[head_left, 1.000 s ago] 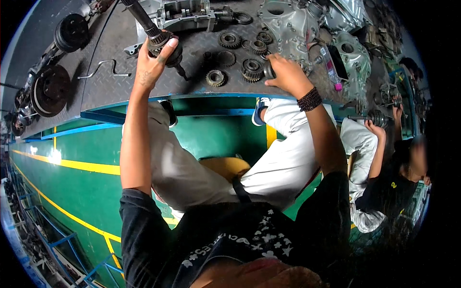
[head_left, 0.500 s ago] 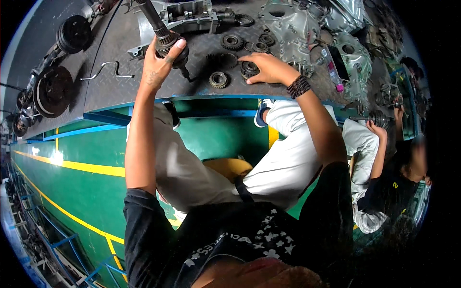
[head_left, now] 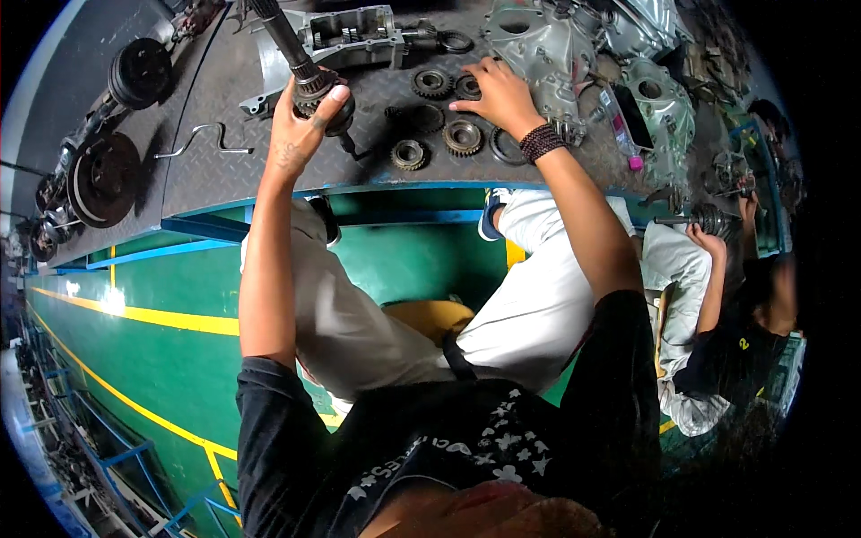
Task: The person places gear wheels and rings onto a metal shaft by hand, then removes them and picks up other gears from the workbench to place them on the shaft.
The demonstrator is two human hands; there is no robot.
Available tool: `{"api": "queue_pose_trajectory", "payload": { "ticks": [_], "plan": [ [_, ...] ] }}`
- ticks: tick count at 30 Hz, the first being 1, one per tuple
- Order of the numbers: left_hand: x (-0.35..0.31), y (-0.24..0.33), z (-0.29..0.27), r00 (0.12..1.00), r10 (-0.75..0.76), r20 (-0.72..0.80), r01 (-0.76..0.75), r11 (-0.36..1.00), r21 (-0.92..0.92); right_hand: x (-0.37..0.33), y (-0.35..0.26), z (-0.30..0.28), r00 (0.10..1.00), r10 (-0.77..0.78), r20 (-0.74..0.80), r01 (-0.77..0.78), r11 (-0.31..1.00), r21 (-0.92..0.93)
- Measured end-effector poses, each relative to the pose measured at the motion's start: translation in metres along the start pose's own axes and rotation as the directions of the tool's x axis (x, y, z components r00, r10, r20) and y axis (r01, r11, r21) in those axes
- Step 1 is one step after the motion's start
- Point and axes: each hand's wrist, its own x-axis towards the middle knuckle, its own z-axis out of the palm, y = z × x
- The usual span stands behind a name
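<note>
In the upper left-centre of the frame, a long dark splined metal shaft (head_left: 291,43) was gripped by the left hand (head_left: 300,130), thumb and fingers wrapped around its geared section; its top was cut off by the upper border. At upper centre, a small dark toothed metal gear (head_left: 465,88) was partly covered by the right hand (head_left: 504,97); whether it was gripped or merely touched could not be told. A thin dark metal ring (head_left: 496,155) was partly hidden by the right wrist. Along the blue metal edge (head_left: 359,186), a narrow strip of dark tread plate (head_left: 215,175) was left; wider room was seen between the left hand and a bent silver rod (head_left: 238,150).
</note>
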Motion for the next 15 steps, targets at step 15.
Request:
{"api": "queue_pose_trajectory", "payload": {
  "ticks": [15],
  "plan": [
    [-0.002,-0.004,-0.007,0.998,-0.059,-0.030,0.057,0.996,-0.067,-0.034,-0.025,-0.016,0.890,-0.391,0.235,0.292,0.884,0.365]
  ]
}}
